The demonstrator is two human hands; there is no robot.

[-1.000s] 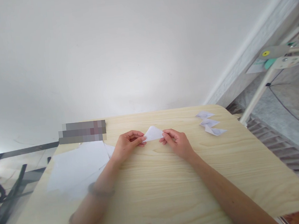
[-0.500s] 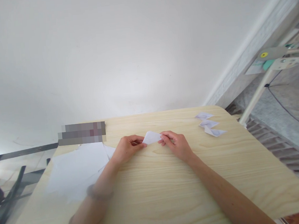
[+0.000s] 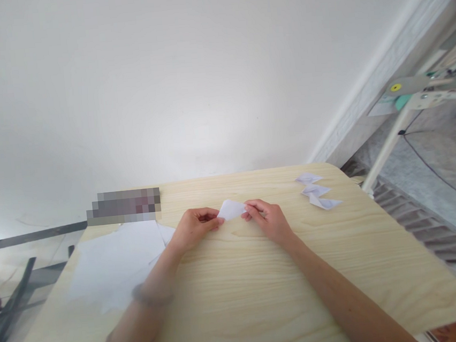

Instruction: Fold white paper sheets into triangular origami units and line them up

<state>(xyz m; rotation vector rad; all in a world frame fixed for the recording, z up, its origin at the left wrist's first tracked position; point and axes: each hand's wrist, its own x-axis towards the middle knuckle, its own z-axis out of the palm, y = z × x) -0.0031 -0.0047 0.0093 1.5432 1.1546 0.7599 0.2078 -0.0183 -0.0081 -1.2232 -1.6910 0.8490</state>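
A small piece of folded white paper (image 3: pixel 232 210) is held between my two hands, above the middle of the wooden table (image 3: pixel 247 287). My left hand (image 3: pixel 197 226) pinches its left corner between thumb and fingers. At its right corner, my right hand (image 3: pixel 268 218) grips it the same way. To the right lie three folded paper pieces (image 3: pixel 316 190) with pointed ends, set in a slanting row. Loose white sheets (image 3: pixel 115 260) are spread at the left, partly behind my left forearm.
A pixelated dark object (image 3: pixel 124 206) sits at the table's back left. The white wall (image 3: pixel 204 87) rises behind the far edge. Right of the table stands a white metal frame (image 3: pixel 390 142) with cables; dark metal bars (image 3: pixel 14 299) are at the left.
The view has shifted slightly. Both hands keep their pinch on the folded paper, which looks almost the same as before.
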